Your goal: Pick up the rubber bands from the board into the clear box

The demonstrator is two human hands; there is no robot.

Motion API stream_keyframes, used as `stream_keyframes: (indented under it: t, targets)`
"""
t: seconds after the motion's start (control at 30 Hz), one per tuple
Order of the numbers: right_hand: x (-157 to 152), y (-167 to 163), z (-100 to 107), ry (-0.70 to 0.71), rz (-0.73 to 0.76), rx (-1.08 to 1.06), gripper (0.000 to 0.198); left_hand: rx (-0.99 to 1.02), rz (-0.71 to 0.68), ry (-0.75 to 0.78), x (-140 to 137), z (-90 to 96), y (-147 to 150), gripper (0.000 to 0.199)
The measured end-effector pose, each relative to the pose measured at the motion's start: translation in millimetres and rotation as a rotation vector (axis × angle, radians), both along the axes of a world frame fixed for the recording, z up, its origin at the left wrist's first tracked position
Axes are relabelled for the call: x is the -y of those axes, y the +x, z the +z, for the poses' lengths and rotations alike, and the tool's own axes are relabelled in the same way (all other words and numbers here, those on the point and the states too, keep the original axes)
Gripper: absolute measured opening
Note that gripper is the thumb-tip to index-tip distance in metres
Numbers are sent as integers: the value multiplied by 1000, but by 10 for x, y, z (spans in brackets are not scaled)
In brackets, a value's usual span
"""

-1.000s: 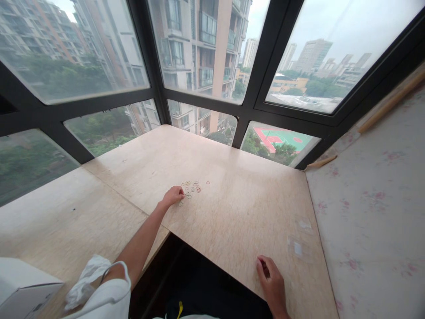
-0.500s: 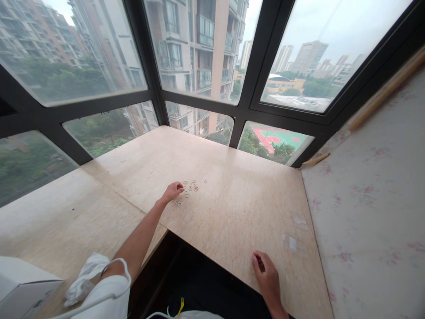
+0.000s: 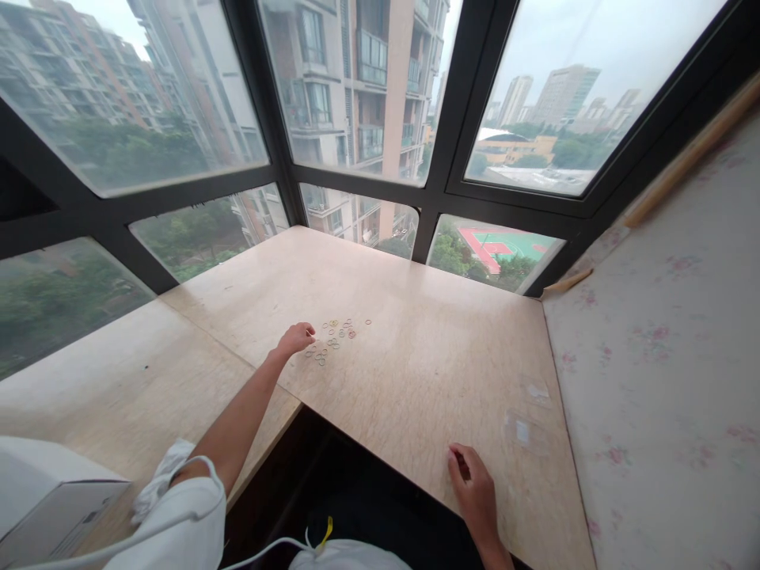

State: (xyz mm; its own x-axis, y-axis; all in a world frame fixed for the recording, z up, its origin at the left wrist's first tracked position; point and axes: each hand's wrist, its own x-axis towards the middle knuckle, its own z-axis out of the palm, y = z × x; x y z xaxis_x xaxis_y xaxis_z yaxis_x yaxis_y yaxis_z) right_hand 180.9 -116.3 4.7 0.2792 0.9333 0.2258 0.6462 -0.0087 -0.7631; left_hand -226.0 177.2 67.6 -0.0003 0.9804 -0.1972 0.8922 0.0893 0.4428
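Several small thin rings [image 3: 341, 334] in pale, yellow, green and red tones lie in a loose cluster on the marbled tabletop [image 3: 404, 380]. One more ring [image 3: 368, 322] sits a little apart on the right. My left hand [image 3: 297, 338] is at the cluster's left edge, thumb and fingers pinched together. Whatever is between those fingertips is too small to make out. My right hand [image 3: 475, 479] rests by the table's front edge, fingers curled and the thumb against the index finger. Any content of that hand is hidden.
Two clear plastic pieces [image 3: 523, 431] lie near the flowered wall [image 3: 647, 380] on the right. A white box [image 3: 53, 499] stands at the lower left beside crumpled white material [image 3: 163, 479]. Dark window frames [image 3: 356, 178] border the back. A dark gap [image 3: 321, 475] opens at the front.
My left hand has moved slightly left, away from the rings, fingers still pinched. My right hand stays nearly where it was. The view has shifted a little.
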Motion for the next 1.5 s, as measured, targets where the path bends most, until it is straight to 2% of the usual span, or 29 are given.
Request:
stream_keyframes:
  t: [0.13,0.33,0.47,0.57,0.67,0.73,0.83,1.0,1.07,1.17,1.27,1.5]
  targets:
    - [-6,8,-25,10,-2,1,32,-111,9,66,38,-5,103,26]
    - [-6,17,-52,10,-5,-4,33,-143,-102,138,-72,-102,535,35]
    - [-8,14,-59,13,-20,0,33,-119,-163,168,-165,-199,880,32]
    - [-9,8,-54,1,-12,-9,32,-53,-268,190,-151,-283,1176,25]
    - [-9,2,-41,-6,-9,-16,31,25,-385,208,-119,-347,1407,27]
    - [-9,-1,-34,-2,-9,-16,31,47,-391,224,-133,-364,1461,31]
    - [-9,0,-35,5,-6,-8,30,21,-307,248,-223,-350,1351,32]
    - [-13,5,-47,1,-6,7,29,-118,-38,240,-404,-309,858,30]
    - [-14,4,-46,4,-8,9,29,-149,20,199,-452,-318,685,24]
    - [-19,2,-44,6,-13,14,29,-136,-5,136,-503,-353,546,14]
    - [-21,4,-49,0,-13,18,29,-86,-58,87,-561,-379,527,9]
    - [1,9,-90,-12,-11,23,27,72,-59,103,-803,-324,593,17]
